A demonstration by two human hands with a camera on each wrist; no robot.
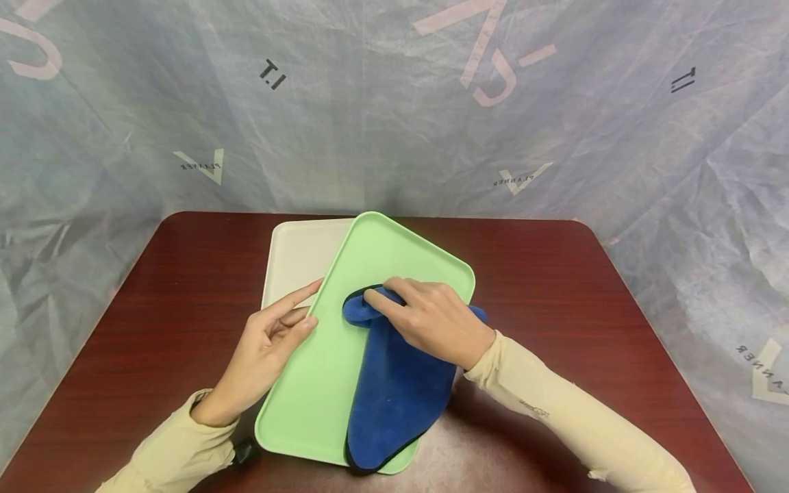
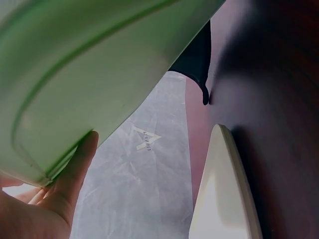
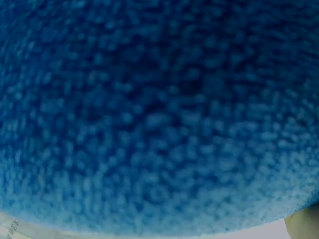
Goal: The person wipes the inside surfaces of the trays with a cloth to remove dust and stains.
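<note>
A light green rectangular tray (image 1: 320, 383) is held up at a tilt over the table. My left hand (image 1: 261, 349) grips its left long edge, thumb on the upper face and fingers behind, as the left wrist view also shows from below the tray (image 2: 99, 84). My right hand (image 1: 434, 318) holds a bunched blue cloth (image 1: 394, 390) with dark edging against the tray's upper face. The cloth hangs down over the tray's lower right edge. In the right wrist view the blue cloth (image 3: 159, 119) fills nearly everything, so those fingers are mostly hidden there.
A white tray (image 1: 302, 257) lies on the dark red table (image 1: 542, 274) behind the green one, partly covered by it. A grey printed sheet (image 1: 370, 123) hangs behind and beside the table. Near the left sleeve sits a small black object (image 1: 245, 452).
</note>
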